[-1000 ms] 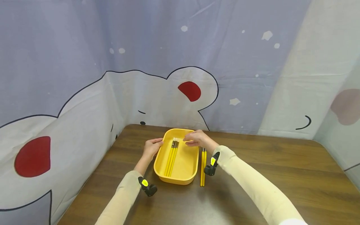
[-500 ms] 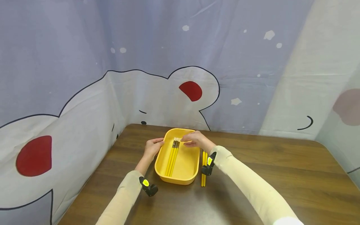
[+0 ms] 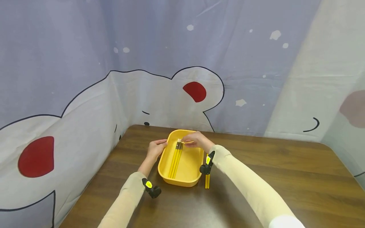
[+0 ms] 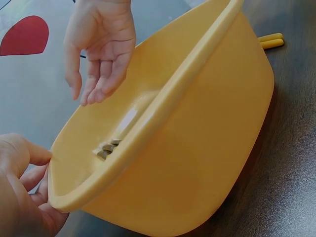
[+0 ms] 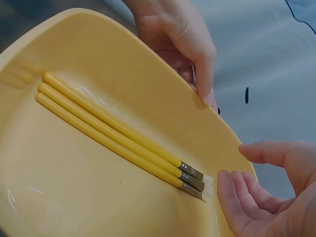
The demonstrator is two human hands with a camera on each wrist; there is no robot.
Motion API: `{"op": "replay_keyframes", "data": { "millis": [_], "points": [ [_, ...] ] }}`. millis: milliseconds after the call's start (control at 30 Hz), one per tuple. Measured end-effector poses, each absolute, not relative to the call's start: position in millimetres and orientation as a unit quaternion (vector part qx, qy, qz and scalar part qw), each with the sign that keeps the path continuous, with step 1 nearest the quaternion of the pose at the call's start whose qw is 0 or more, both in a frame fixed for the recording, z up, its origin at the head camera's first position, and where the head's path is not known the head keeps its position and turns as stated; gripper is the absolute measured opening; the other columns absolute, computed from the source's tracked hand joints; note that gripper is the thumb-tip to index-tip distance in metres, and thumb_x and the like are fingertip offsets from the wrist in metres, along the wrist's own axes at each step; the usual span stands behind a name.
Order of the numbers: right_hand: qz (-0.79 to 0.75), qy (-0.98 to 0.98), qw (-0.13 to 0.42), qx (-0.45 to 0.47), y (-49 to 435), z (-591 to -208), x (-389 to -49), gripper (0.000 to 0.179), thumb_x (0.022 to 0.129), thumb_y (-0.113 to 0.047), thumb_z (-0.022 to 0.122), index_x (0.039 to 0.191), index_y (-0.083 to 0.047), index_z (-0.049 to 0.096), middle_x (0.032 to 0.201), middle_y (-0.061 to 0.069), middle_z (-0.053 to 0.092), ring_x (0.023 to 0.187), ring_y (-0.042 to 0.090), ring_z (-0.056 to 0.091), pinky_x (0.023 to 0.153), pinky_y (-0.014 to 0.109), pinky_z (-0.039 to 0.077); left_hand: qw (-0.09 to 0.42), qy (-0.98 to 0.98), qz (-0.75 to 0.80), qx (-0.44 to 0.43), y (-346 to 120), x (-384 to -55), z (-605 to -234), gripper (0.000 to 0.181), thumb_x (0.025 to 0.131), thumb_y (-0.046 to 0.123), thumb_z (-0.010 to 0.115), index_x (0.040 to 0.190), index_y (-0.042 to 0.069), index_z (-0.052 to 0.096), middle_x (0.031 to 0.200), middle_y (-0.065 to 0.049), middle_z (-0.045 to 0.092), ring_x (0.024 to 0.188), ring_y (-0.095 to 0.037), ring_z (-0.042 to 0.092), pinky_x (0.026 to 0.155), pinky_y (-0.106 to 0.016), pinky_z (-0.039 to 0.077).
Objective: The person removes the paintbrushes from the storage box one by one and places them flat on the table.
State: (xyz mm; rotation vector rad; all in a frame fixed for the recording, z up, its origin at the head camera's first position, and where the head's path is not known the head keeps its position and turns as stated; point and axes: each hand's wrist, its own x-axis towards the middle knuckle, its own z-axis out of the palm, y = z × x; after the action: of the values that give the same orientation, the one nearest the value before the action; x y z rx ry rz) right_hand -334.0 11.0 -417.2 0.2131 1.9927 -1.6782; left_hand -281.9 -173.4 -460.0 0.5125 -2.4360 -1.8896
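My left hand (image 3: 155, 148) pinches the left rim of a yellow plastic tray (image 5: 98, 217), thumb at the top edge and fingers outside in the left wrist view. Three paintbrushes (image 5: 113, 131) with yellow handles, dark metal ferrules and pale bristles lie side by side in the tray, bristles toward the far end. Over the tray's far right part hovers my right hand (image 3: 197, 140), near the bristle tips. Its fingers (image 5: 232, 202) are slightly bent and hold nothing. Outside the tray's right side lie two more yellow-handled brushes (image 3: 207, 181), partly hidden by the right wrist.
The tray stands on a brown wooden table (image 3: 273, 167), toward its far left part. Behind and to the left hangs a printed curtain (image 3: 159, 98). A black wrist camera (image 3: 152, 191) sits on the left wrist, another black camera (image 3: 206, 164) on the right.
My right hand has moved slightly left over the tray, closer to the bristle ends. My left hand stays on the rim, and the brushes lie as before.
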Motion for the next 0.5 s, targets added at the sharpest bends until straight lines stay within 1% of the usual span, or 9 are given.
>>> {"op": "replay_keyframes", "data": {
  "millis": [267, 433, 500],
  "points": [
    [-0.612, 0.744, 0.256, 0.080, 3.9, -423.0, -338.2, 0.028, 0.083, -0.003, 0.069, 0.110, 0.005, 0.065, 0.116, 0.017, 0.061, 0.110, 0.032, 0.064, 0.097, 0.037, 0.052, 0.003, -0.780, -0.605, 0.160, -173.1, -281.9, -459.4, 0.032, 0.093, 0.015, 0.061, 0.122, 0.003, 0.065, 0.122, -0.023, 0.063, 0.103, -0.031, 0.066, 0.079, -0.035, 0.059],
    [-0.603, 0.751, 0.257, 0.081, 2.0, -427.5, -340.2, 0.029, 0.083, -0.003, 0.068, 0.111, 0.004, 0.067, 0.122, 0.019, 0.061, 0.114, 0.033, 0.062, 0.098, 0.037, 0.052, 0.001, -0.777, -0.608, 0.162, -173.2, -282.0, -458.8, 0.032, 0.093, 0.015, 0.060, 0.122, 0.002, 0.065, 0.122, -0.023, 0.063, 0.104, -0.033, 0.066, 0.082, -0.036, 0.059],
    [-0.606, 0.749, 0.255, 0.087, 1.5, -428.6, -340.3, 0.029, 0.083, -0.003, 0.068, 0.111, 0.004, 0.066, 0.120, 0.018, 0.061, 0.115, 0.034, 0.061, 0.098, 0.037, 0.051, 0.004, -0.777, -0.608, 0.161, -173.3, -282.2, -458.7, 0.032, 0.093, 0.014, 0.061, 0.122, 0.002, 0.065, 0.122, -0.023, 0.063, 0.104, -0.033, 0.066, 0.081, -0.036, 0.059]
  ]
}}
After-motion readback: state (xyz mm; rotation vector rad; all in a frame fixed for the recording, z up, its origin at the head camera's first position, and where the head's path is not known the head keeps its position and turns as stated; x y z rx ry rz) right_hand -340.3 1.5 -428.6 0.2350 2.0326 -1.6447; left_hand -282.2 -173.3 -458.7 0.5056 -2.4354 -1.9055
